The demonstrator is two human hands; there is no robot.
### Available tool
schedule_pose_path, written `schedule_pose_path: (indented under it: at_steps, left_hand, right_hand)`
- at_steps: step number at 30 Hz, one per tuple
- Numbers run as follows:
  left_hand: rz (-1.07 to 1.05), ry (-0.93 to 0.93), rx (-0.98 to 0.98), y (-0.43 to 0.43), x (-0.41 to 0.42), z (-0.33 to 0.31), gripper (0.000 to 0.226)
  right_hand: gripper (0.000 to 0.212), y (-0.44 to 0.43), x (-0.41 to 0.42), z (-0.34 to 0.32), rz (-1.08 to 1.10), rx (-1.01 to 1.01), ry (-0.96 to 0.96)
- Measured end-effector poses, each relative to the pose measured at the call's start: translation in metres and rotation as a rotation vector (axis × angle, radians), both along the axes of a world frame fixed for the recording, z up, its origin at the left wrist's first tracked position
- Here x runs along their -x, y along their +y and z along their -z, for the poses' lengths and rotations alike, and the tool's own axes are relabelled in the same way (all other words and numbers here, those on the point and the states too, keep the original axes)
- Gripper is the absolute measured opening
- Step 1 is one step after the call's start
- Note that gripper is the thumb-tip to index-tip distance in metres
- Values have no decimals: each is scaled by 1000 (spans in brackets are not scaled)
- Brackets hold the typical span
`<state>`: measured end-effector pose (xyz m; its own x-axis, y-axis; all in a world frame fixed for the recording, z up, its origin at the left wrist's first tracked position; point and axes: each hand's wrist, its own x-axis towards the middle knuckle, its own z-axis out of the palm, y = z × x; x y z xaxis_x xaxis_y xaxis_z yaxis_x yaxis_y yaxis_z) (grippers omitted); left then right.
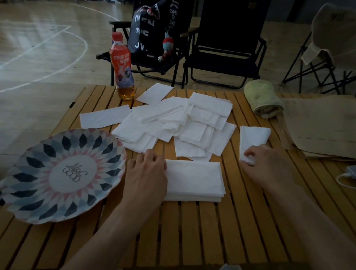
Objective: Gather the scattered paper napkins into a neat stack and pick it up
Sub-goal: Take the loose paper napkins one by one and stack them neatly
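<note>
A squared stack of white napkins (196, 180) lies near the front middle of the slatted wooden table (196, 229). My left hand (146, 175) rests on the stack's left edge, fingers curled over it. Behind the stack, several loose white napkins (180, 122) lie scattered and overlapping. Off to the right a single napkin (253, 137) lies apart, and my right hand (269, 164) pinches its near corner.
A patterned plate (61, 174) sits at the front left. A red-labelled drink bottle (122, 67) stands at the back left, a rolled green towel (264, 101) at the back right beside brown paper (328, 126). Black folding chairs (226, 40) stand beyond the table.
</note>
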<state>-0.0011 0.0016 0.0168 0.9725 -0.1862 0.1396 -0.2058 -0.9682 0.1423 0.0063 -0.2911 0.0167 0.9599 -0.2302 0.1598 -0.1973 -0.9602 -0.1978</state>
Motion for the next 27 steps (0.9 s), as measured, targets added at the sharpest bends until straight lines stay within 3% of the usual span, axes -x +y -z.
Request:
schedule_pose_path:
  at_steps: [7, 13, 17, 20, 23, 25, 27]
  left_hand:
    - [-1, -5, 2, 0, 0, 0, 25]
    - [0, -3, -9, 1, -1, 0, 26]
    - [-6, 4, -22, 0, -1, 0, 28]
    - [-10, 11, -19, -1, -1, 0, 27]
    - [-13, -1, -13, -1, 0, 0, 25]
    - [-9, -10, -15, -1, 0, 1, 24]
    - [-6, -5, -15, -1, 0, 1, 25]
  right_hand:
    - [9, 4, -1, 6, 28, -13, -76]
    - [11, -3, -4, 6, 120, -226, -168]
    - [9, -7, 0, -9, 119, -228, -447]
    - [11, -5, 2, -22, -90, -71, -609]
    - [12, 0, -1, -21, -285, 1, -380]
    - [10, 5, 0, -14, -231, -57, -73]
    - [7, 4, 2, -5, -173, -102, 99]
